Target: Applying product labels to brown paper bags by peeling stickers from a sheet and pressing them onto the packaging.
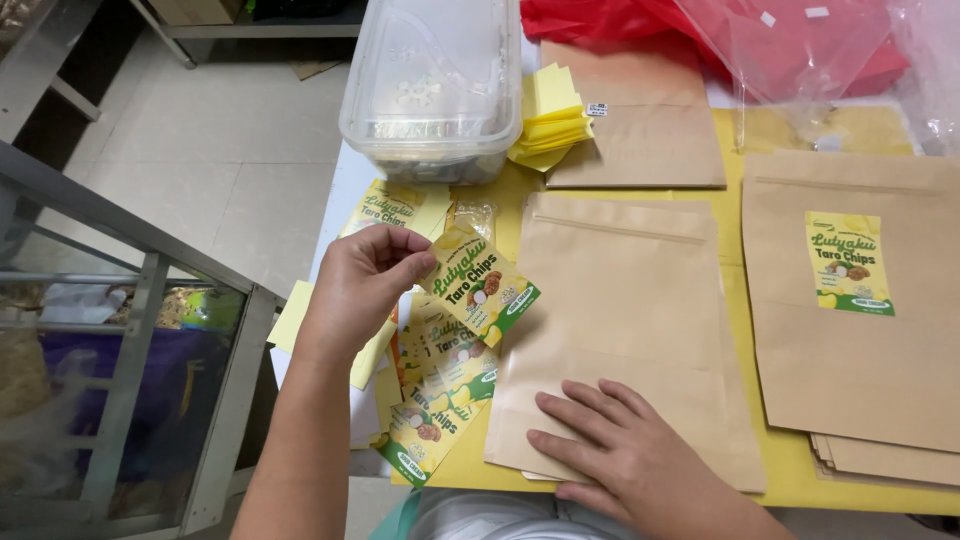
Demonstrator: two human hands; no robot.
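While our left hand [362,290] pinches a yellow-green sticker label [480,285] between thumb and fingers at centre frame, our right hand [625,450] lies flat and open, holding nothing, on a brown paper pouch [625,300] at lower centre. More labels [435,400] lie just below the held one. A labelled pouch [850,310] sits at right, a clear plastic tub [430,85] at top.

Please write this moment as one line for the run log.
left hand: holds yellow-green sticker | right hand: flat on blank kraft pouch | labelled pouch: right side
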